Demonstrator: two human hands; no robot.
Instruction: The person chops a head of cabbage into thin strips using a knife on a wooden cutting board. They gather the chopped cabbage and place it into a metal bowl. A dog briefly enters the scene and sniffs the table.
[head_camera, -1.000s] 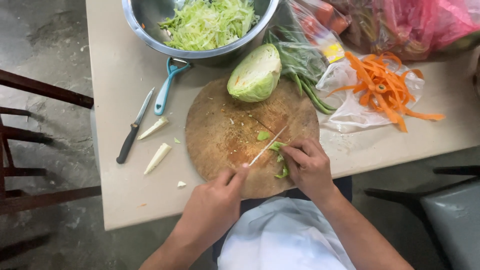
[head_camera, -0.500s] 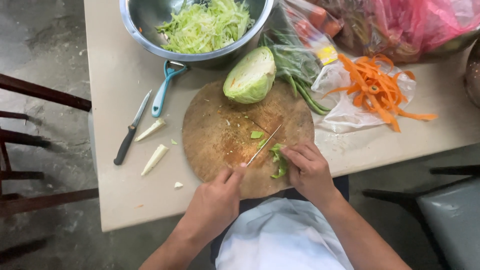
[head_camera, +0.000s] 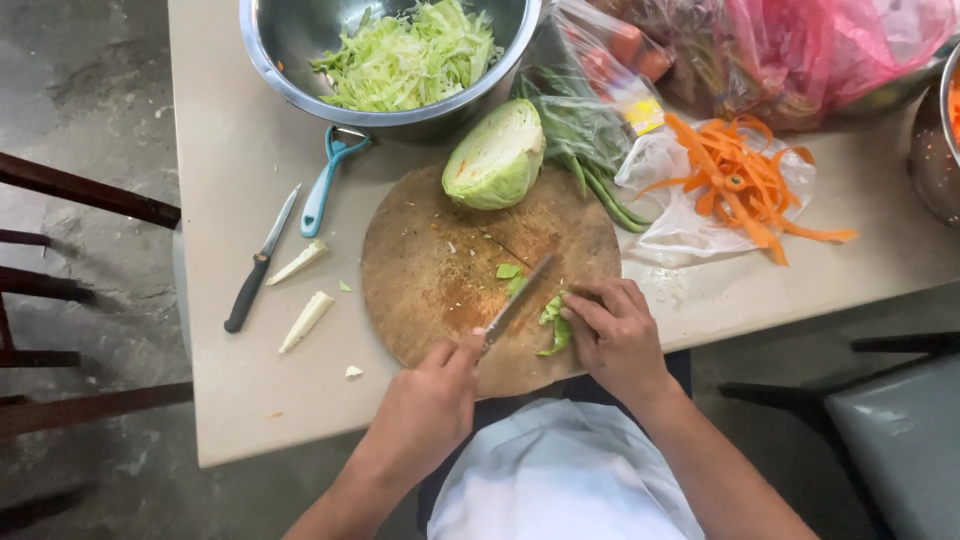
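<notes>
My left hand (head_camera: 425, 405) grips a knife (head_camera: 515, 300), its blade slanting up across a round wooden cutting board (head_camera: 430, 270). My right hand (head_camera: 615, 340) presses down on a small bunch of green vegetable (head_camera: 553, 325) at the board's right edge, fingertips right beside the blade. A few cut green bits (head_camera: 508, 271) lie just past the knife. A halved cabbage (head_camera: 497, 155) rests cut side up on the board's far edge.
A steel bowl (head_camera: 270, 70) of shredded cabbage (head_camera: 405, 60) stands behind the board. A blue peeler (head_camera: 325, 185), a black-handled paring knife (head_camera: 258, 265) and white core pieces (head_camera: 305, 320) lie to the left. Carrot peels (head_camera: 740, 185), bagged greens (head_camera: 580, 130) and a pink bag (head_camera: 800, 50) sit on the right.
The knife blade has edged closer to my right fingertips on the green bunch. Both hands stay in about the same place on the board.
</notes>
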